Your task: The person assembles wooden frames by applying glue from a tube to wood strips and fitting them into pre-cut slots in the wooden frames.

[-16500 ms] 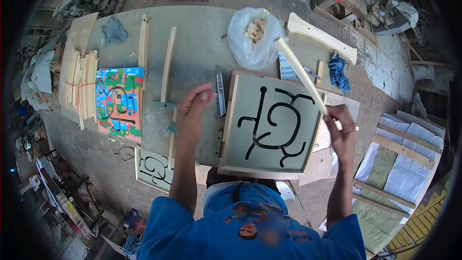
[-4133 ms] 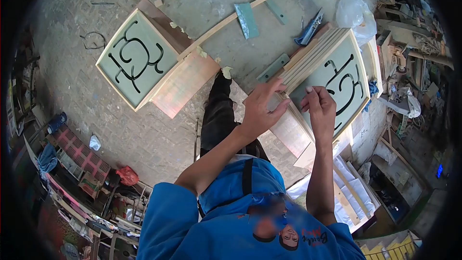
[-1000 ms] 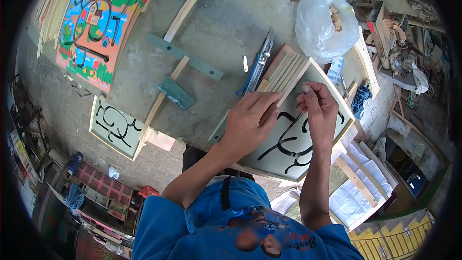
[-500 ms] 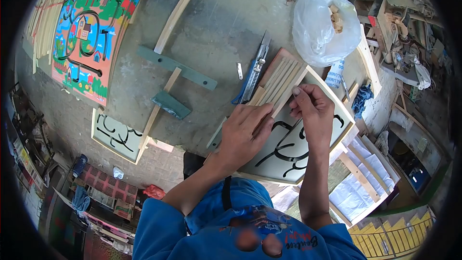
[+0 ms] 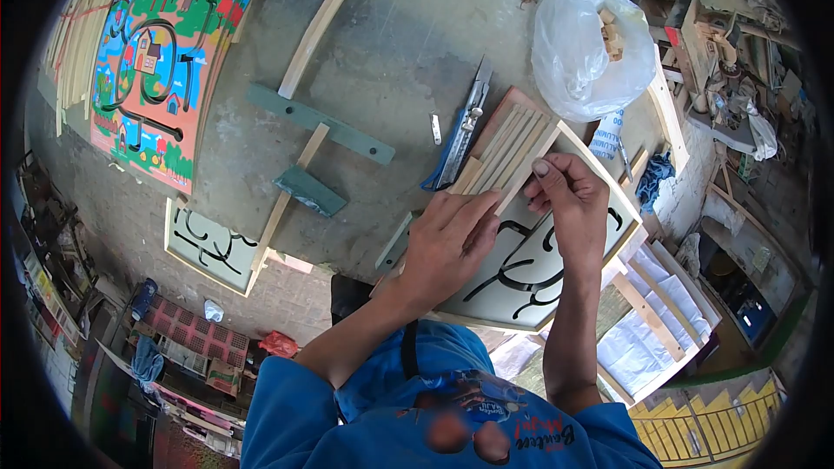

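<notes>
Several narrow wooden strips (image 5: 512, 149) lie side by side on a reddish-brown board (image 5: 514, 97). The fingers of my left hand (image 5: 452, 239) curl over the lower end of the outermost strip, with the thumb below. My right hand (image 5: 572, 208) is beside that strip's edge, its thumb pressed to the bent fingers; anything between them is too small or hidden to make out. Beneath both hands is a framed white panel (image 5: 486, 282) with black curved lines, partly covered by my left hand. A blue utility knife (image 5: 460, 135) lies left of the strips.
A clear plastic bag (image 5: 565, 52) of small wood pieces sits at the upper right. Green bars (image 5: 321, 122) and a long wooden strip (image 5: 326, 22) lie on the table. Colourful printed boards (image 5: 165, 61) are stacked at left. A blue cloth (image 5: 653, 182) is at right.
Both hands stay at the strips. My right hand has shifted very slightly to the right, and the whole view has moved a little. Nothing else visibly differs.
</notes>
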